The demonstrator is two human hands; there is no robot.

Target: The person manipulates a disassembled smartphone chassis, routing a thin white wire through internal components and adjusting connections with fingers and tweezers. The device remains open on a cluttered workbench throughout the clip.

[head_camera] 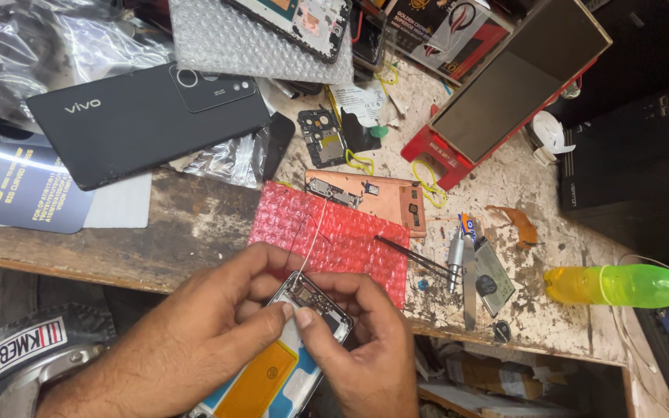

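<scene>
1. The opened phone (288,364) under the fingers (297,313) is partly covered by both hands; its lower end runs off the bottom edge.
2. What the fingertips pinch is too small to tell.
3. Far right of the fingers, the bottle (617,285) loses its cap end at the edge.
4. Above them, the bubble wrap (249,42) is cut by the top edge.

Bare wood (195,232) left of the red bubble wrap (334,232) is open; tweezers (416,258) crowd its right
</scene>
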